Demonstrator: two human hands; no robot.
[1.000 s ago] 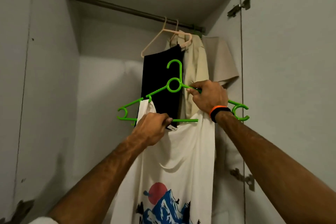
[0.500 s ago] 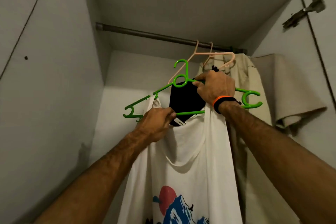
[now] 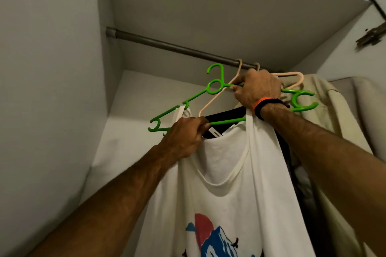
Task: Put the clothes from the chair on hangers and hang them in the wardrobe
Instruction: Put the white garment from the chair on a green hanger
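The green hanger (image 3: 217, 87) is sitting just below and in front of the wardrobe rail (image 3: 177, 48), and the gap between its hook and that rail is what the next move depends on. The hook is pointing up with its open mouth facing left, its tip lying a little under the bar and not yet over it. The hanger's long axis is running from lower left to upper right, roughly along the rail's own slant in this view, so the hook probably needs lifting above the bar and then lowering onto it rather than any big turn. The right hand (image 3: 258, 89) is nearer the hook; its fingers are curling around the hanger's upper arm just right of the ring under the hook, so it looks best placed to steer. The left hand (image 3: 184, 134) is lower, its fingers pinching the bottom bar together with the white T-shirt (image 3: 227, 183), which is hanging from the hanger and draping down between both forearms. Just behind the right hand, a pink hanger (image 3: 215, 99) carrying a dark garment (image 3: 224, 116) is already on the rail, touching or nearly touching the green one, and a beige shirt (image 3: 334, 115) is hanging to its right; the bare stretch of rail lies to the left.
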